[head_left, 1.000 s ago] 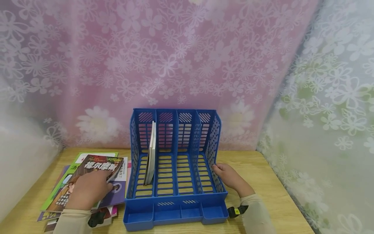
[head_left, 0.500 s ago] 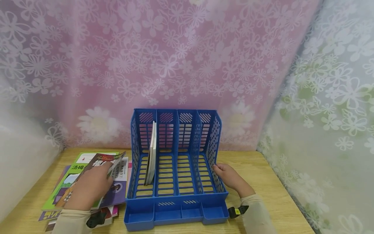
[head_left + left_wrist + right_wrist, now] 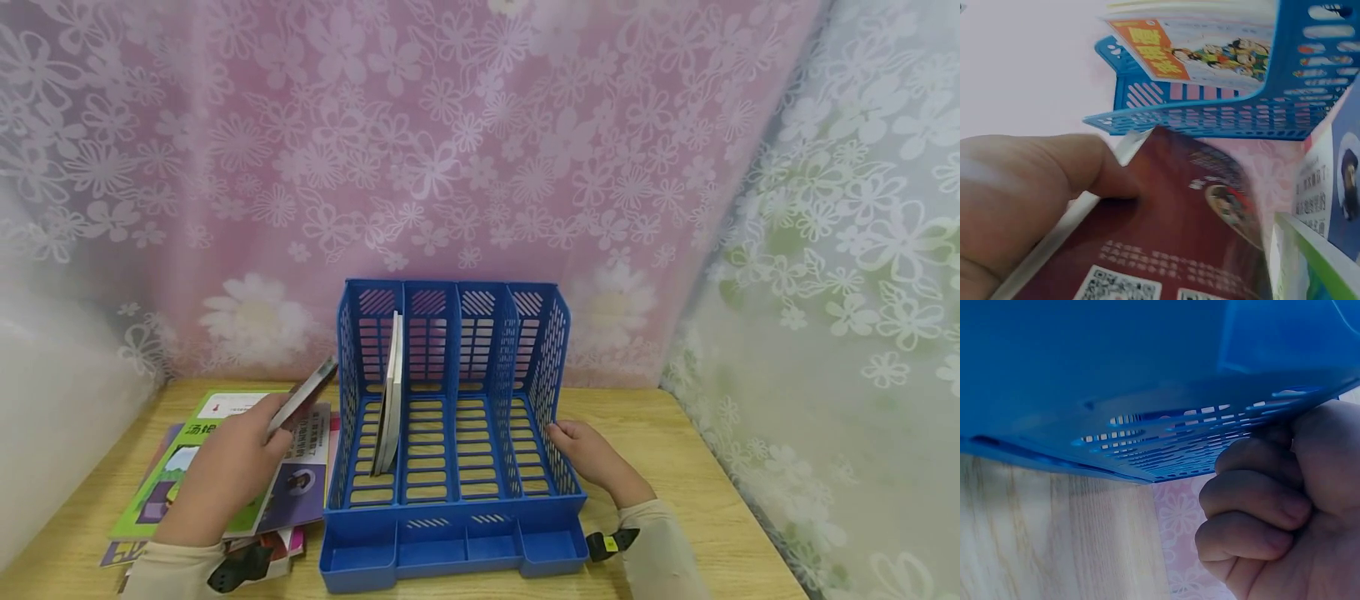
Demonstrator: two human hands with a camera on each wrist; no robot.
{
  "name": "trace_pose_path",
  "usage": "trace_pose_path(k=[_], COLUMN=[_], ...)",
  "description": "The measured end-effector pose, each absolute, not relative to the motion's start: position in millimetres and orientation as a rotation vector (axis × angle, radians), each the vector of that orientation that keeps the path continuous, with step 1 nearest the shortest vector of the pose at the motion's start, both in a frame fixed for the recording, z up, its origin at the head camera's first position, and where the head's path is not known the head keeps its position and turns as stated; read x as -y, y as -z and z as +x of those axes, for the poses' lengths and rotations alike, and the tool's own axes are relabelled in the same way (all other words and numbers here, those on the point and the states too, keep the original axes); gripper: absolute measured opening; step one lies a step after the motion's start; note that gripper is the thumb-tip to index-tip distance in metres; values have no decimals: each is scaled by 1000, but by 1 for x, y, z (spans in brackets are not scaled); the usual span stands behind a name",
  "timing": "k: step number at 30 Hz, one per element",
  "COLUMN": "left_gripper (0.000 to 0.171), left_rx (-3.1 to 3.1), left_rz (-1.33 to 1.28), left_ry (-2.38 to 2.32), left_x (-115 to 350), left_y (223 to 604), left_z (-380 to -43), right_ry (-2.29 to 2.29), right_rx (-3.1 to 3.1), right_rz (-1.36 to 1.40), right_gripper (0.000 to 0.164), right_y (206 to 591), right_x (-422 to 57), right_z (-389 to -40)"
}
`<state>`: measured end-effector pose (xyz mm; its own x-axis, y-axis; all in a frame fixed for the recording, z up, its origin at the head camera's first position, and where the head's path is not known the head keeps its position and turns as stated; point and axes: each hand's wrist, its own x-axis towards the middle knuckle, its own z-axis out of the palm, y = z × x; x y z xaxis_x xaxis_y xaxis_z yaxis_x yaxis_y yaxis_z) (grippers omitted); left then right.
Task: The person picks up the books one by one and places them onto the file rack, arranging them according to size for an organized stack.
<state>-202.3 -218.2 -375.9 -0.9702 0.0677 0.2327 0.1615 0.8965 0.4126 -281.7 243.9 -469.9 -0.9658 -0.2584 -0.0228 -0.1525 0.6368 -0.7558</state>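
Observation:
My left hand (image 3: pixel 232 467) grips a thin book, tilted up on edge above the stack of books (image 3: pixel 172 483) at the left. In the left wrist view the thumb presses on this book's dark red cover (image 3: pixel 1172 206), which bears a QR code. To its right stands a blue desk file rack (image 3: pixel 453 510) with upright dividers. Several thin books (image 3: pixel 390 400) lean upright in the rack's leftmost slot. At the rack's right side wall, my right hand (image 3: pixel 596 458) pinches the edge; its curled fingers (image 3: pixel 1254 497) show in the right wrist view.
Shallow trays (image 3: pixel 431 550) run along the rack's front. A green-covered book (image 3: pixel 142 500) and a purple and white book (image 3: pixel 300 492) lie on the stack beside the rack's left wall. The wooden table (image 3: pixel 697 483) meets a floral curtain (image 3: pixel 465 167) behind.
The left hand has lifted the dark book off the stack and turned it from lying face up to standing on edge, uncovering the green book. The right hand has stayed on the rack.

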Motion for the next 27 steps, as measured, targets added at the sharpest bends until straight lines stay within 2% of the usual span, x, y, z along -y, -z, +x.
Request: trace_pose_path(k=[15, 27], left_gripper=[44, 48], left_rx=[2421, 2400], left_rz=[-75, 45], left_ry=[791, 975], left_x=[206, 202], left_y=[362, 379], left_z=[-193, -205], right_ry=[1251, 1224], right_rx=[-2720, -2737], right_rz=[-350, -354], right_gripper=[47, 46], right_y=[469, 470], right_x=[-244, -245], right_z=[-281, -283])
